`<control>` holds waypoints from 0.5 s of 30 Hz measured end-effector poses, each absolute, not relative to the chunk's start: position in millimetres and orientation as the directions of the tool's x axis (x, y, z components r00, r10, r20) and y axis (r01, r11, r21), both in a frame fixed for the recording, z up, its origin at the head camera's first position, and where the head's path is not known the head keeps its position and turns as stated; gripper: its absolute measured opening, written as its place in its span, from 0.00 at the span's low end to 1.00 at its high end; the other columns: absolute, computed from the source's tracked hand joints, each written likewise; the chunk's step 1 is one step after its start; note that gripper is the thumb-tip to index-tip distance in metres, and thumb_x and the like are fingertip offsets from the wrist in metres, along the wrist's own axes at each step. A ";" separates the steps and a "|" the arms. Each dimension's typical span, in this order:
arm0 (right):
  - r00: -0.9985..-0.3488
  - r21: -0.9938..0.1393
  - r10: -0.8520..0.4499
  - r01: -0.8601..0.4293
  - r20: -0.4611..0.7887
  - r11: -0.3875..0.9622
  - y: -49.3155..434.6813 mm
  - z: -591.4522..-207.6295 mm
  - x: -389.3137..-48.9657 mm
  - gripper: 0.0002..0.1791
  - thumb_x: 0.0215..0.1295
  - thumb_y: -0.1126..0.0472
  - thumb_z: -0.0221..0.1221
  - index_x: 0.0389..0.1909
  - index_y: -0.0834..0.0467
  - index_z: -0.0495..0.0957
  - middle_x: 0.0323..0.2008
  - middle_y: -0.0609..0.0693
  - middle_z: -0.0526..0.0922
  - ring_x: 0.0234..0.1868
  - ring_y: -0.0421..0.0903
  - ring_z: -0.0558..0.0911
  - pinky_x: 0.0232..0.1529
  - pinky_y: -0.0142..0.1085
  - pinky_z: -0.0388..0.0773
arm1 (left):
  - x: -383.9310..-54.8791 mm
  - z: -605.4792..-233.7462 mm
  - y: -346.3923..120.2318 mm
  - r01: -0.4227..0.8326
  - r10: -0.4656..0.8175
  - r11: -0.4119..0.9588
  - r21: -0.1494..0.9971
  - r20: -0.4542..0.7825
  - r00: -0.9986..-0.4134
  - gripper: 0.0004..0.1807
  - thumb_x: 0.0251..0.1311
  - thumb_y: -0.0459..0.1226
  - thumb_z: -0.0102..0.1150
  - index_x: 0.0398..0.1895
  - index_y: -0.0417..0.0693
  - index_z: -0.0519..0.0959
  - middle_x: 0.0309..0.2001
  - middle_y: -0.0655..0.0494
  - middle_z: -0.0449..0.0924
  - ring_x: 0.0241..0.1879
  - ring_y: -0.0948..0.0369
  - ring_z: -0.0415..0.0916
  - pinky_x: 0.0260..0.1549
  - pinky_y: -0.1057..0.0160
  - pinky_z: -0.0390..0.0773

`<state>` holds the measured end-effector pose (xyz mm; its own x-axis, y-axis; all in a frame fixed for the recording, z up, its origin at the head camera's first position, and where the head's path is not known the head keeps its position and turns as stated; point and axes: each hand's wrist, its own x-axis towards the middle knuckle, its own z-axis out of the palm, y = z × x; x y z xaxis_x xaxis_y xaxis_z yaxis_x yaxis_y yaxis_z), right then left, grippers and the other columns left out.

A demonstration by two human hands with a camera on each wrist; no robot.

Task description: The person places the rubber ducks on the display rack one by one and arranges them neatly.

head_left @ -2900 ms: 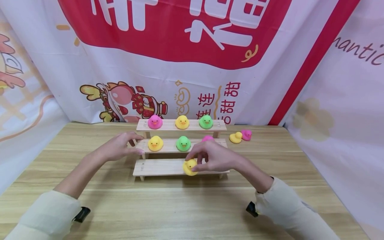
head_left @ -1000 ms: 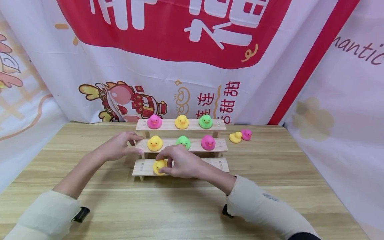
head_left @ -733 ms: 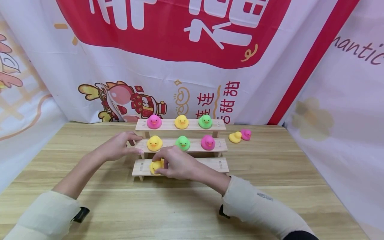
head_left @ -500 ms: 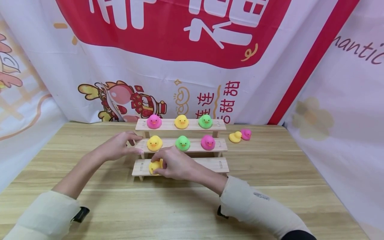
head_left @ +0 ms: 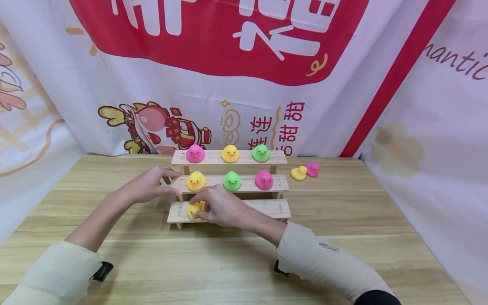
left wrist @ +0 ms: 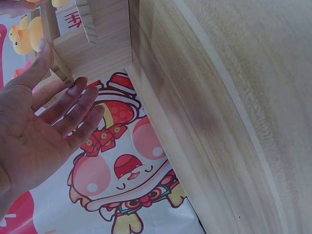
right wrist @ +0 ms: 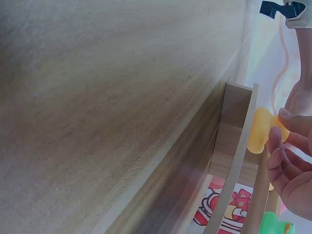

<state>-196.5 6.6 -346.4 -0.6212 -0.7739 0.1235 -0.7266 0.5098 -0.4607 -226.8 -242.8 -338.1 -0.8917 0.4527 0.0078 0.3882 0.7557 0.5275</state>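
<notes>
A three-tier wooden display stand (head_left: 263,206) stands on the table. At the left end of its lowest shelf, my right hand (head_left: 223,207) pinches a yellow rubber duck (head_left: 193,210) between thumb and fingers. In the right wrist view that duck (right wrist: 260,130) sits against the shelf board, fingertips on its head. My left hand (head_left: 154,185) holds the left end of the middle shelf, thumb at the front edge and fingers behind. The left wrist view shows this hand (left wrist: 39,126) with its other fingers loosely extended.
On the middle shelf sit yellow (head_left: 196,181), green (head_left: 232,181) and pink (head_left: 264,180) ducks. Pink (head_left: 195,153), yellow (head_left: 230,154) and green (head_left: 261,153) ones line the top. A yellow duck (head_left: 299,173) and a pink duck (head_left: 313,169) lie on the table, right of the stand.
My right hand has carried the yellow duck leftward along the lowest shelf, from right of its middle to its left end, slowing lately. The left hand has stayed at the middle shelf.
</notes>
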 end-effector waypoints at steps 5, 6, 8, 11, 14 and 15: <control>-0.625 -0.464 -0.773 -0.720 0.110 0.516 5.4 -345.9 -197.5 0.16 0.69 0.59 0.69 0.55 0.59 0.86 0.49 0.50 0.88 0.28 0.32 0.77 0.27 0.21 0.74 | -227.6 -337.6 -243.1 0.388 0.453 0.757 0.526 0.005 -0.891 0.30 0.63 0.42 0.73 0.61 0.28 0.79 0.56 0.33 0.81 0.50 0.44 0.78 0.50 0.43 0.80; -0.625 -0.465 -0.773 -0.719 0.110 0.516 5.2 -345.9 -197.7 0.16 0.69 0.59 0.69 0.55 0.59 0.86 0.49 0.50 0.88 0.28 0.32 0.77 0.28 0.21 0.74 | -227.6 -337.5 -242.9 0.391 0.456 0.755 0.526 0.008 -0.890 0.31 0.63 0.43 0.73 0.61 0.28 0.79 0.56 0.32 0.81 0.50 0.44 0.78 0.50 0.43 0.80; -0.625 -0.467 -0.773 -0.719 0.109 0.515 4.9 -345.9 -198.0 0.16 0.69 0.59 0.69 0.56 0.59 0.86 0.50 0.50 0.88 0.28 0.32 0.77 0.28 0.21 0.74 | -227.6 -337.6 -243.1 0.396 0.458 0.755 0.523 0.012 -0.889 0.31 0.63 0.43 0.73 0.61 0.28 0.79 0.56 0.32 0.81 0.50 0.44 0.78 0.50 0.42 0.80; -0.626 -0.467 -0.773 -0.717 0.105 0.517 5.0 -346.2 -198.4 0.17 0.69 0.59 0.69 0.56 0.58 0.86 0.52 0.50 0.88 0.29 0.32 0.77 0.29 0.21 0.74 | -226.9 -337.1 -242.2 0.391 0.454 0.756 0.525 0.011 -0.891 0.30 0.63 0.42 0.73 0.61 0.29 0.79 0.56 0.32 0.81 0.50 0.44 0.78 0.51 0.42 0.79; -0.625 -0.464 -0.774 -0.718 0.103 0.518 5.5 -346.4 -198.5 0.17 0.69 0.59 0.68 0.57 0.58 0.86 0.53 0.50 0.87 0.29 0.33 0.77 0.29 0.21 0.74 | -226.8 -337.2 -242.0 0.392 0.454 0.756 0.524 0.012 -0.891 0.30 0.63 0.42 0.73 0.61 0.28 0.79 0.55 0.33 0.81 0.49 0.45 0.78 0.50 0.43 0.80; -0.625 -0.463 -0.774 -0.719 0.103 0.518 5.6 -346.4 -198.6 0.17 0.69 0.59 0.68 0.57 0.58 0.86 0.53 0.50 0.87 0.29 0.33 0.77 0.29 0.21 0.74 | -226.8 -337.4 -241.9 0.391 0.453 0.756 0.525 0.011 -0.891 0.30 0.63 0.42 0.73 0.61 0.28 0.79 0.55 0.33 0.81 0.49 0.45 0.78 0.50 0.43 0.80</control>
